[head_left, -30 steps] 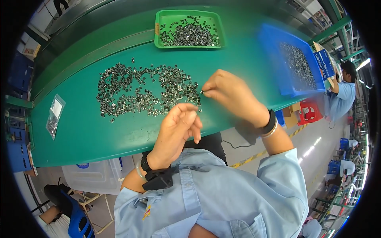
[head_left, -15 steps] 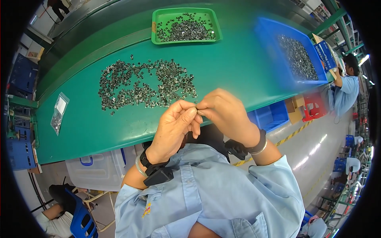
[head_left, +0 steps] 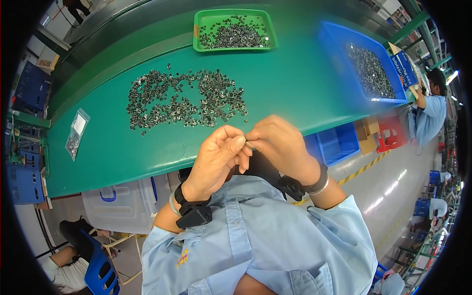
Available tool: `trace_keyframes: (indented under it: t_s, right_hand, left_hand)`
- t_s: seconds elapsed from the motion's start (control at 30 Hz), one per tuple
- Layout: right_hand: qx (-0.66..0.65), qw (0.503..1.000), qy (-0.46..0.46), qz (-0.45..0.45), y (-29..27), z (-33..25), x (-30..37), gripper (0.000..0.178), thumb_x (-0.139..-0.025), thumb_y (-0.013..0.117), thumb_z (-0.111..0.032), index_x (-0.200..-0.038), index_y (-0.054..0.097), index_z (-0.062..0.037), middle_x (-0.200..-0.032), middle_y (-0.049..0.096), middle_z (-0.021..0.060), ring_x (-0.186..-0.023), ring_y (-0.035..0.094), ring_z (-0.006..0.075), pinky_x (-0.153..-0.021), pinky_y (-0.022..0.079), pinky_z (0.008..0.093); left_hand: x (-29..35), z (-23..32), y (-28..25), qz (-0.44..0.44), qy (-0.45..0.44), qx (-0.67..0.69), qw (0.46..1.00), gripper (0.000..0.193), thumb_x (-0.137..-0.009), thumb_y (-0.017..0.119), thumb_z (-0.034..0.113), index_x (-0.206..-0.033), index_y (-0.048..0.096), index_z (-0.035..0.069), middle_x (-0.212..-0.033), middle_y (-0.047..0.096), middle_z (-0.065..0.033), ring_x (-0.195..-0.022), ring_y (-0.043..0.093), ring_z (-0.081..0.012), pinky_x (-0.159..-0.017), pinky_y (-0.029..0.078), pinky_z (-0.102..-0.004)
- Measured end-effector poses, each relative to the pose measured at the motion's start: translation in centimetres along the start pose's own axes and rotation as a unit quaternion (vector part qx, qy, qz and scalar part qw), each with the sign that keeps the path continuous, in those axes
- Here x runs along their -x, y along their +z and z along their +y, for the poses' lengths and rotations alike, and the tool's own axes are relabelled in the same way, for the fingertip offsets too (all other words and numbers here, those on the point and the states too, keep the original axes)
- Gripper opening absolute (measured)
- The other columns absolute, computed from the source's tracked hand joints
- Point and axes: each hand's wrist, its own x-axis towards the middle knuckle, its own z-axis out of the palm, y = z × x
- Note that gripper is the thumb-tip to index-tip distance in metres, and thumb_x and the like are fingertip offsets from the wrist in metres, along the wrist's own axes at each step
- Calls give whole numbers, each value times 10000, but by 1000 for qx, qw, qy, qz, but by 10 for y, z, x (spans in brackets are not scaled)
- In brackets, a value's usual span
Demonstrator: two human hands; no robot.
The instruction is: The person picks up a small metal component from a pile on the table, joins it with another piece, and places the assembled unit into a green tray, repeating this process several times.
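My left hand (head_left: 220, 156) and my right hand (head_left: 281, 142) meet over the near edge of the green table (head_left: 113, 164). Thumb and fingers of each are pinched together, the tips touching. Whatever sits between them is too small and too covered to name. Just beyond my hands a pile of small shiny metal parts (head_left: 216, 98) is spread on the table. At the back, a green tray (head_left: 196, 37) holds more of these small parts.
To the right stands a blue bin (head_left: 339, 59) filled with small metal parts. A clear plastic bag (head_left: 77, 133) lies at the table's left end. Below the table are a blue crate (head_left: 339, 146) and a clear storage box (head_left: 118, 209). A co-worker (head_left: 428, 113) is at the far right.
The table and its contents appear shifted slightly right and up in the picture. My hands stay pinched together in nearly the same place.
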Motion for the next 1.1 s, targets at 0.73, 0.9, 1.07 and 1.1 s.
trace_keyframes:
  t_s: [0.73,0.9,1.07,1.1]
  right_hand:
    - [-35,999,22,27,1,2,18,211,-730,711,13,-903,611,-57,-835,617,68,-754,598,213,-638,480,304]
    - [-103,992,65,30,4,-2,19,211,-733,709,15,-903,609,-59,-833,622,63,-755,597,212,-641,478,302]
    - [-110,992,59,31,6,-2,18,213,-727,715,11,-893,610,-69,-820,624,59,-749,594,209,-639,474,301]
    - [-109,992,60,30,6,-3,17,213,-727,715,11,-893,610,-69,-820,624,59,-749,594,209,-639,474,301]
  left_hand:
    - [2,0,9,9,1,-18,1000,128,-954,524,187,-951,514,60,-750,606,-68,-576,549,-139,-528,441,-268]
    - [1,-13,1,-53,-26,119,991,138,-945,540,201,-962,518,65,-747,609,-72,-574,553,-161,-523,438,-297]
    - [-2,-20,-2,-81,-22,175,981,144,-930,564,209,-964,518,77,-738,610,-74,-565,551,-178,-516,425,-315]
    - [-2,-20,-2,-87,-21,179,980,143,-927,568,208,-961,516,79,-735,610,-73,-563,549,-178,-514,421,-315]
